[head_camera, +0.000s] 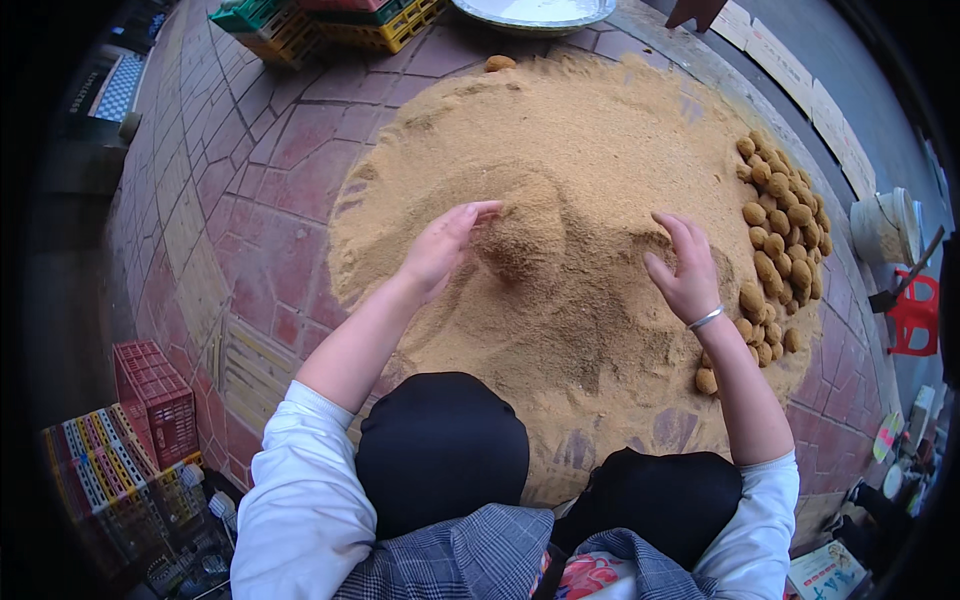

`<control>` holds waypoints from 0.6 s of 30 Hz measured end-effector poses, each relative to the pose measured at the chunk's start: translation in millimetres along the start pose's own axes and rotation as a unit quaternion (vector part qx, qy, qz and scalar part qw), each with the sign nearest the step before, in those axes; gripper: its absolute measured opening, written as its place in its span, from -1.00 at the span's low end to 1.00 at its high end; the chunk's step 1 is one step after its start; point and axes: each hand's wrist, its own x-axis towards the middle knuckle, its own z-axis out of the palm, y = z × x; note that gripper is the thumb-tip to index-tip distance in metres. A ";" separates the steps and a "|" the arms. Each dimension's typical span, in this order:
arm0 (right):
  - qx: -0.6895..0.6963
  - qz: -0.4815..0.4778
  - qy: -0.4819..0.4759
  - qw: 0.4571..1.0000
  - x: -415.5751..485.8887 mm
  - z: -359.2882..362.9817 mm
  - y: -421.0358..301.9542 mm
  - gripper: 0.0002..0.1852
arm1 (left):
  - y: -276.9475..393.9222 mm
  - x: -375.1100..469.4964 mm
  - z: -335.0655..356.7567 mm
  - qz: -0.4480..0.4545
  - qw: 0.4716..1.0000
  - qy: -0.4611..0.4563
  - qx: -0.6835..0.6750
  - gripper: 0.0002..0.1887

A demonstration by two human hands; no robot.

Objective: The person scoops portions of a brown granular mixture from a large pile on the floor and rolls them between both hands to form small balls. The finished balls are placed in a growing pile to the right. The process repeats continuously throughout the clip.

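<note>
A wide spread of tan, loose, husk-like grain (600,150) covers the paving before my knees, with a darker heap (529,232) near its middle. My left hand (450,244) is at the left side of this heap, palm turned inward and fingers extended; the heap partly hides the fingertips. To the right, my right hand (686,270) is held above the grain with thumb and fingers apart and nothing in its grasp. A silver bangle (706,317) circles the right wrist. Many egg-shaped lumps (784,217), coated in similar tan material, are piled along the right edge. A single coated lump (499,64) lies at the far edge.
A wide metal basin (536,13) with whitish contents stands beyond the grain. Stacked plastic crates (379,28) are at the far left, and a red crate (154,405) sits at lower left. On the right are a white bucket (885,227) and a red plastic stool (915,311).
</note>
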 end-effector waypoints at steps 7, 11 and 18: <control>0.088 -0.039 -0.338 0.936 -9.3 31.3 -64.0 -0.66 | -94.6 -53.8 -68.3 -0.078 0.745 0.216 0.626 -0.48; 0.036 -0.079 -0.518 0.851 -8.5 64.4 -83.9 -0.64 | -122.1 -16.6 -52.8 -0.131 0.878 0.208 0.410 -0.44; 0.139 0.002 -0.480 0.866 -12.5 96.5 -91.5 -0.65 | -103.7 -5.7 -65.1 -0.164 0.952 0.141 -0.216 -0.48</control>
